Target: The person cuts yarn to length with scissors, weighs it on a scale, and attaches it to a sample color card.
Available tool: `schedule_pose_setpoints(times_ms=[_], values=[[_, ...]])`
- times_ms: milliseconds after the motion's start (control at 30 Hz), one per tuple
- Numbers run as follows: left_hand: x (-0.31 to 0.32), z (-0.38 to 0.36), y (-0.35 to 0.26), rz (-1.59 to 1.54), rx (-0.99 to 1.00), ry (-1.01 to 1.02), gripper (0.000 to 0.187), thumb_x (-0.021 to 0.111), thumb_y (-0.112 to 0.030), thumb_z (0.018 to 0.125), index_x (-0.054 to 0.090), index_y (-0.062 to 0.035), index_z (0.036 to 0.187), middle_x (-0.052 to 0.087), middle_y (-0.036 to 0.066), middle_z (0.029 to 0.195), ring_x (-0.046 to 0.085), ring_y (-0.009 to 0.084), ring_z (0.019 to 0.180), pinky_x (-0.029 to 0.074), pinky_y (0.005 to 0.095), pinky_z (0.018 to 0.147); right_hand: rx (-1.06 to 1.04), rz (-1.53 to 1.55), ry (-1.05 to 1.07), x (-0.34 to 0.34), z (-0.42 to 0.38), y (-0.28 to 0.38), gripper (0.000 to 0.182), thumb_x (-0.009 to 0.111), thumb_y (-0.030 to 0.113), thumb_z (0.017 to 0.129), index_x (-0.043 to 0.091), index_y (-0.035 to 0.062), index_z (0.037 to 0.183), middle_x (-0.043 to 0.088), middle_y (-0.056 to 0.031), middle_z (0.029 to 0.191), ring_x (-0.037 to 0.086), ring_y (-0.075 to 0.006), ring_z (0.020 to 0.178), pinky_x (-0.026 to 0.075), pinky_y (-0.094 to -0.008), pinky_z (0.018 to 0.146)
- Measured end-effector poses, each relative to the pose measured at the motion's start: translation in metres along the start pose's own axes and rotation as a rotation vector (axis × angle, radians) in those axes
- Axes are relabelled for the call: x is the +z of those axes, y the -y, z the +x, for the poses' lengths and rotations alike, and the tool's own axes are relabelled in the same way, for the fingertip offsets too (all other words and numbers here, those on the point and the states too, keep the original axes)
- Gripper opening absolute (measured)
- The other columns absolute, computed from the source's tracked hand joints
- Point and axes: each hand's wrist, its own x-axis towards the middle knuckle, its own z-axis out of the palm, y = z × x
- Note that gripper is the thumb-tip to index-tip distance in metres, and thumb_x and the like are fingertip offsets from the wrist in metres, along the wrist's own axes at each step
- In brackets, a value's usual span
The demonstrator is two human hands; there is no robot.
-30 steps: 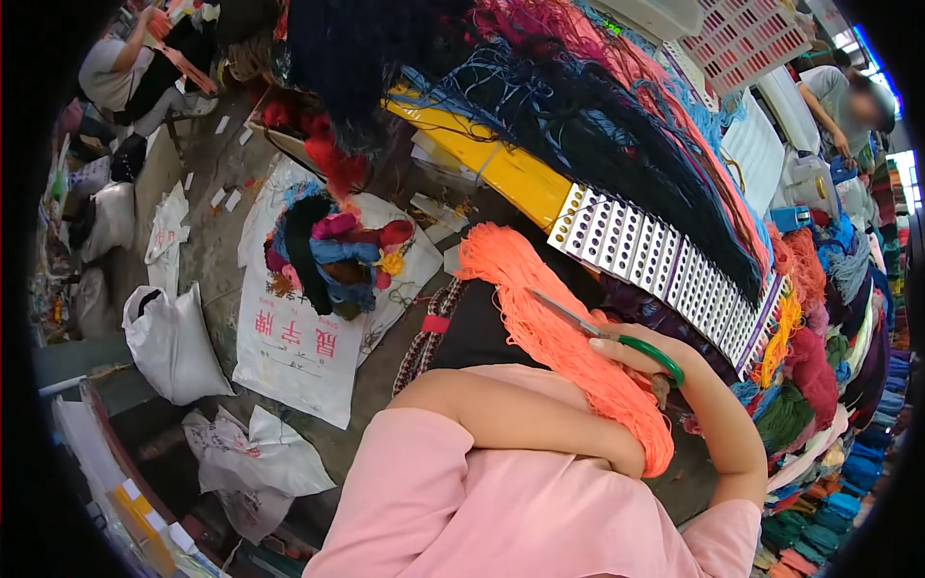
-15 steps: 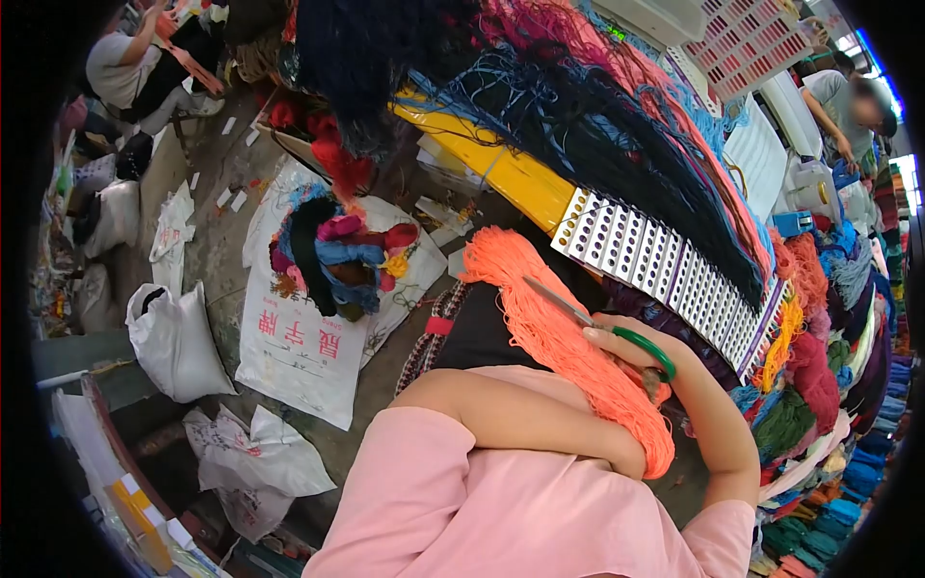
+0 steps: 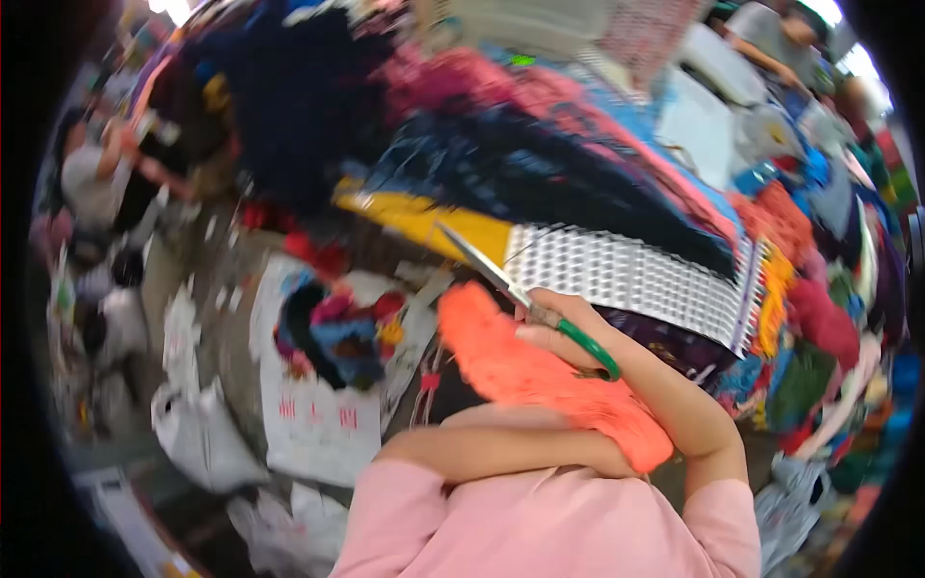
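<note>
A thick hank of bright orange yarn (image 3: 540,376) lies over my lap and across my left forearm (image 3: 520,453). My left hand is hidden under the hank's lower right end. My right hand (image 3: 559,323) is closed round a pair of scissors (image 3: 487,270) with green handles. The scissors' blades point up and left, past the upper edge of the yarn, and look closed together. Motion blurs the whole view.
Dark blue and pink yarn covers the table beside a perforated white strip (image 3: 626,279) and a yellow package (image 3: 414,220). Coloured hanks lie on a white sack (image 3: 323,429) on the floor. Another white bag (image 3: 207,438) stands left. Co-workers sit at far left and upper right.
My right hand has lifted the scissors up and left, off the orange yarn. The view has shifted and blurred. My left arm stays under the hank.
</note>
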Motion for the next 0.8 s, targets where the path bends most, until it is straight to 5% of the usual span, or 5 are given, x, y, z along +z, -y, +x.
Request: schedule_pose_setpoints(times_ms=[233, 367, 533, 667, 800], values=[[0.003, -0.129, -0.069, -0.517, 0.742, -0.302, 0.028, 0.037, -0.017, 0.081, 0.047, 0.0006, 0.101, 0.038, -0.004, 0.055, 0.041, 0.0071, 0.049, 0.037, 0.0216, 0.050, -0.027, -0.589, -0.767, -0.151, -0.135, -0.058, 0.035, 0.063, 0.015, 0.064, 0.048, 0.0049, 0.094, 0.056, -0.0148, 0.077, 0.054, -0.0314, 0.072, 0.042, -0.0366, 0.062], [0.037, -0.224, -0.126, -0.371, 1.016, -0.521, 0.028, 0.036, -0.013, 0.084, 0.042, 0.0022, 0.106, 0.029, -0.007, 0.049, 0.034, 0.0021, 0.043, 0.031, 0.0187, 0.043, 0.456, -0.762, -1.030, -0.241, -0.202, -0.127, 0.025, 0.051, 0.015, 0.068, 0.055, 0.0109, 0.092, 0.058, -0.0147, 0.083, 0.055, -0.0301, 0.079, 0.043, -0.0373, 0.067], [0.116, -0.247, -0.176, 0.534, 1.235, -0.475, 0.043, 0.034, -0.022, 0.086, 0.026, -0.0012, 0.123, 0.023, 0.002, 0.113, 0.020, 0.0082, 0.104, 0.017, 0.0279, 0.087, 0.542, -0.828, -1.224, -0.315, -0.226, -0.185, 0.022, 0.049, 0.018, 0.070, 0.054, 0.0066, 0.088, 0.056, -0.0195, 0.083, 0.053, -0.0349, 0.081, 0.041, -0.0407, 0.068], [0.136, -0.168, -0.194, 0.581, 1.399, -1.300, 0.064, 0.032, -0.043, 0.081, 0.018, -0.0002, 0.126, 0.017, 0.010, 0.133, 0.016, 0.0196, 0.123, 0.013, 0.0357, 0.100, 0.427, -0.807, -1.208, -0.350, -0.219, -0.271, 0.018, 0.047, 0.012, 0.071, 0.049, 0.0010, 0.085, 0.053, -0.0229, 0.080, 0.051, -0.0377, 0.074, 0.040, -0.0425, 0.064], [0.117, -0.186, -0.181, 0.342, 1.231, -0.723, 0.087, 0.028, -0.063, 0.074, 0.015, 0.0067, 0.124, 0.016, 0.018, 0.132, 0.015, 0.0278, 0.123, 0.017, 0.0435, 0.097, -0.128, 0.080, -0.923, -0.352, -0.190, -0.286, 0.049, 0.050, 0.005, 0.075, 0.035, 0.0167, 0.120, 0.043, -0.0107, 0.115, 0.048, -0.0197, 0.095, 0.040, -0.0307, 0.080]])
